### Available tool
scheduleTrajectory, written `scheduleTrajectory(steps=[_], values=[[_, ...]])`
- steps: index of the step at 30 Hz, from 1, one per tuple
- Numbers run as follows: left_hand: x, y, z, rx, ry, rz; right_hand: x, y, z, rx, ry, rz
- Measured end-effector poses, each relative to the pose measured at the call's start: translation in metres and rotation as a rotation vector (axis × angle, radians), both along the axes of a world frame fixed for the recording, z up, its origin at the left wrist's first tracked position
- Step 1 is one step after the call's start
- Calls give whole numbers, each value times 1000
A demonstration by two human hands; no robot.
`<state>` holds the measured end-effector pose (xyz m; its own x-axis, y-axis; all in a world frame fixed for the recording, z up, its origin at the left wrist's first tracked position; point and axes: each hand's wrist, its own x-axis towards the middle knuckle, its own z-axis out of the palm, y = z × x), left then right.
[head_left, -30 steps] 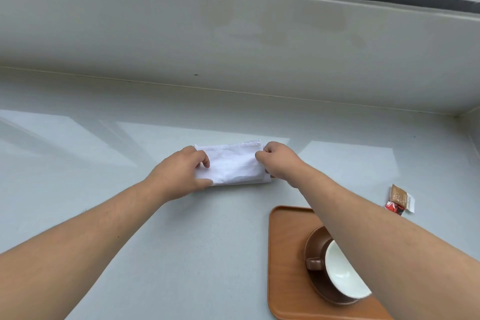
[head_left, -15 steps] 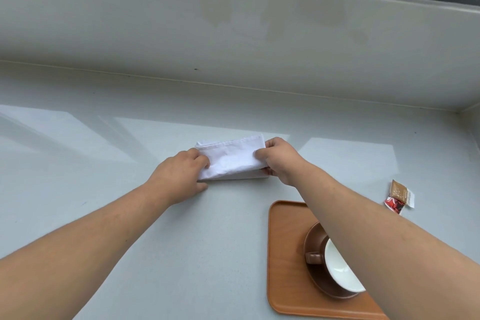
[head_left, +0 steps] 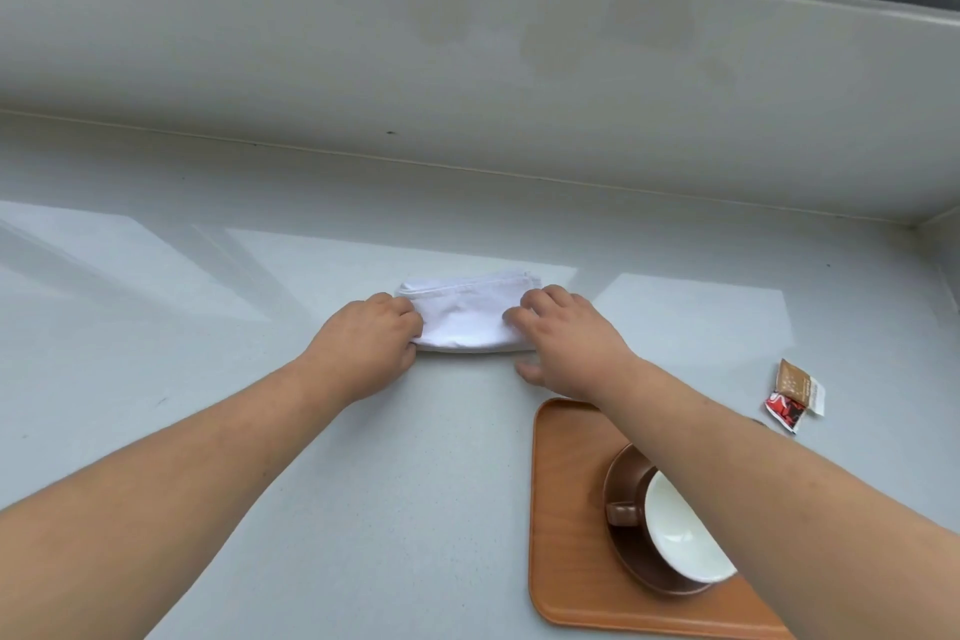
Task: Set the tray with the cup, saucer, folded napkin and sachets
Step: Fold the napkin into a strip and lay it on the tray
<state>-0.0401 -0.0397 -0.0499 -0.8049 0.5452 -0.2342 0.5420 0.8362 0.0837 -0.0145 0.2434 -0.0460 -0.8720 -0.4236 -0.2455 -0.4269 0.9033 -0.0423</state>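
A white folded napkin [head_left: 467, 314] lies on the pale counter in the middle of the view. My left hand [head_left: 366, 346] grips its left end with curled fingers. My right hand [head_left: 563, 335] presses on its right end, fingers spread over the cloth. A wooden tray [head_left: 566, 509] sits at the lower right. On it stands a brown saucer [head_left: 626, 556] with a brown cup [head_left: 675, 530], white inside, handle to the left. My right forearm hides part of the cup and tray. Sachets [head_left: 792, 395], one brown and one red, lie on the counter right of the tray.
The counter [head_left: 260, 431] ends at a low grey wall [head_left: 467, 68] under a dark window frame. A side wall closes the far right corner.
The napkin was lifted along its near edge half a second ago; now it lies folded narrower and flat, with both hands pressing down on its ends.
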Motion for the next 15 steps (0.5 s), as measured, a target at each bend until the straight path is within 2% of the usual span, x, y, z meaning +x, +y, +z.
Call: scheduleTrajectory(steps=[3, 7, 11, 13, 15], values=[[-2, -3, 2, 130, -88, 99, 0, 0, -3, 18, 6, -16], [-7, -9, 3, 190, -194, 135, -4, -5, -2, -26, 33, -6], [-9, -15, 3, 154, -238, 124, -16, -8, 8, -211, -96, -148], [-13, -13, 1, 135, -207, 117, -25, -6, 14, -243, -156, -193], [-18, -11, 0, 182, -212, 200, -34, -4, 17, -246, -213, -244]])
